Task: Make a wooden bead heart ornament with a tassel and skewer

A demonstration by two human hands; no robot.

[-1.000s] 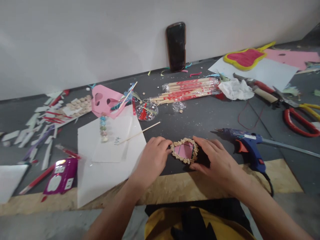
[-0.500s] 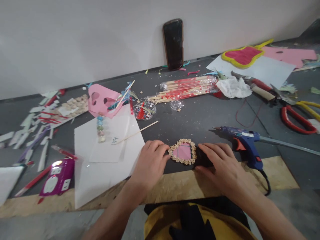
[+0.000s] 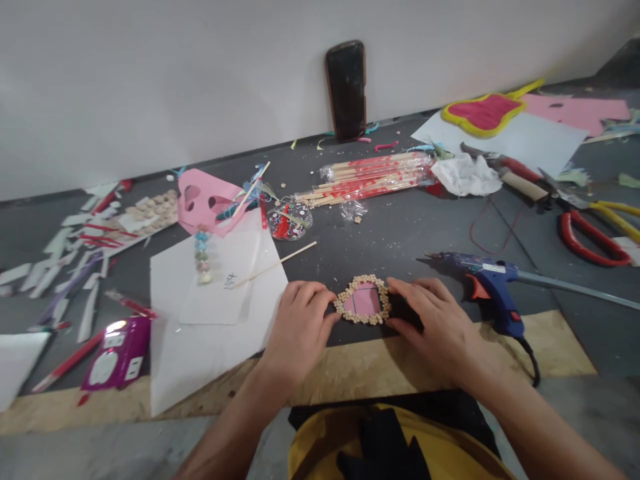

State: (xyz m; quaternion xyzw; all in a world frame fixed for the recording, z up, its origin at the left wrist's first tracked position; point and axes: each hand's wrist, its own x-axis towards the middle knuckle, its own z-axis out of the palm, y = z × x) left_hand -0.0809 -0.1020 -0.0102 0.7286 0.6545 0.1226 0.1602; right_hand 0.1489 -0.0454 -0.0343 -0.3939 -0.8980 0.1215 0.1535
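A small pink heart-shaped piece (image 3: 364, 300) edged with pale beads lies on the dark mat near the front. My left hand (image 3: 299, 327) has its fingers curled against the heart's left edge. My right hand (image 3: 434, 320) grips the right edge with thumb and fingers. Both hands hold the heart between them, low over the mat.
A blue glue gun (image 3: 487, 283) lies just right of my right hand. White paper sheets (image 3: 210, 320) lie to the left, with a thin stick (image 3: 275, 265) across them. Packs of sticks (image 3: 370, 177), a phone (image 3: 345, 90) against the wall, red-handled scissors (image 3: 590, 233) and paper scraps lie further back.
The heart has been turned and shifted slightly left. My right hand came back onto its right edge after drawing off a little half a second ago.
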